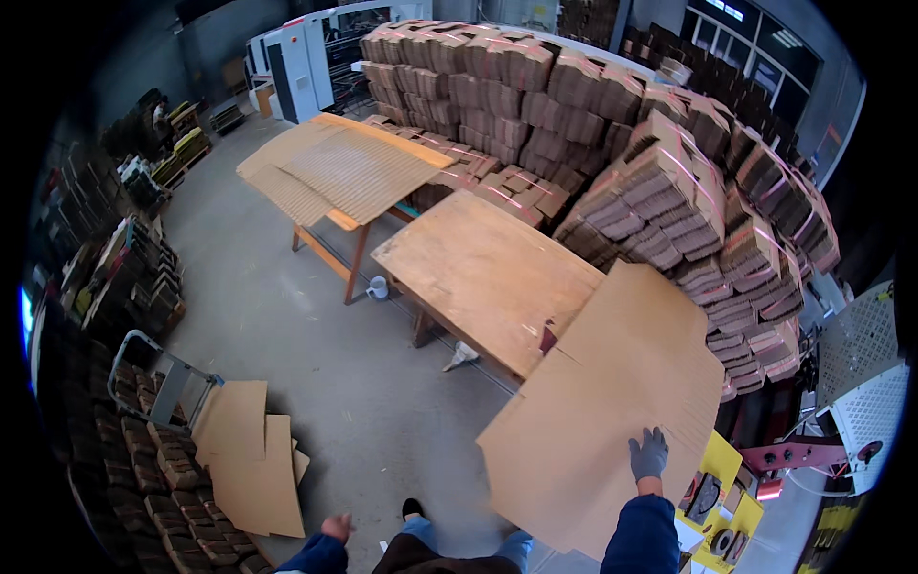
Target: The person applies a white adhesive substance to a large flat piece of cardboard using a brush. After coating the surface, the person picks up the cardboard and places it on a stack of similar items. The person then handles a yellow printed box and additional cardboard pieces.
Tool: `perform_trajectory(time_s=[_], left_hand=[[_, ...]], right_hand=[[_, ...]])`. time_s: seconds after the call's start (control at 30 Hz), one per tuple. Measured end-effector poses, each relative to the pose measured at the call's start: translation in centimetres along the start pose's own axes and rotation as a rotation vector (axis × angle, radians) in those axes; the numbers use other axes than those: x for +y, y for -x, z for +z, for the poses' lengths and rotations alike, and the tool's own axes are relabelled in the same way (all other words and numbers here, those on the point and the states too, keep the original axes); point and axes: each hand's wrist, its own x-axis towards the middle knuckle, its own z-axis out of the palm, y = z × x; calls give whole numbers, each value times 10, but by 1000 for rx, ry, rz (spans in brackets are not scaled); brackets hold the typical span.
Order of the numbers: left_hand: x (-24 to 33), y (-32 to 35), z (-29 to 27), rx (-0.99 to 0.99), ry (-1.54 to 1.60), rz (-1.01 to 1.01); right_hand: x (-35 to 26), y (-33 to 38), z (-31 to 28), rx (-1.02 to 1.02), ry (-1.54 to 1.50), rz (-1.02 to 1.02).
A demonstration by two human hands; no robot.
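Note:
My right hand [649, 454], in a grey glove, lies flat with its fingers spread on a large brown cardboard sheet [612, 373]. The sheet rests partly over the near right end of a wooden table [488, 268] and reaches toward my body. Low in the view, my left hand [337, 526] is bare and hangs apart from the sheet. It is small and smeared, so its fingers are not distinct, and nothing shows in it. To its left, several flat cardboard pieces [253, 469] lean against a grey metal-framed cart [172, 387].
Strapped bundles of cardboard [669, 191] are piled high behind the tables. A second table [349, 249] holds corrugated sheets [344, 167]. On the floor stands a white mug [378, 287]. At right are a yellow surface [717, 469] with tape rolls and a machine [865, 411]. More stacks [182, 469] line the left.

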Motion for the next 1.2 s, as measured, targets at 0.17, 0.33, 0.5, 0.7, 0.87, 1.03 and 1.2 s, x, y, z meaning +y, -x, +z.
perform_trajectory(time_s=[0.17,0.33,0.5,0.7,0.87,1.03,1.2], left_hand=[[-226,20,-92,-36,440,-489],[-224,-61,-155,117,473,-258],[-101,-181,-172,52,869,-137],[59,-274,-182,-104,976,53],[53,-302,-248,-141,698,-41],[-73,-334,-317,89,829,-300],[-148,-334,-339,-68,902,-641]], right_hand=[[-106,55,1,31,-120,-20],[-201,66,-12,262,-429,-126],[-317,60,-27,179,-857,-152],[-429,26,11,-128,-943,-328],[-565,1,1,-447,-1051,-213],[-739,-50,47,-909,-1519,-7],[-882,-68,19,-1127,-1475,-70]])
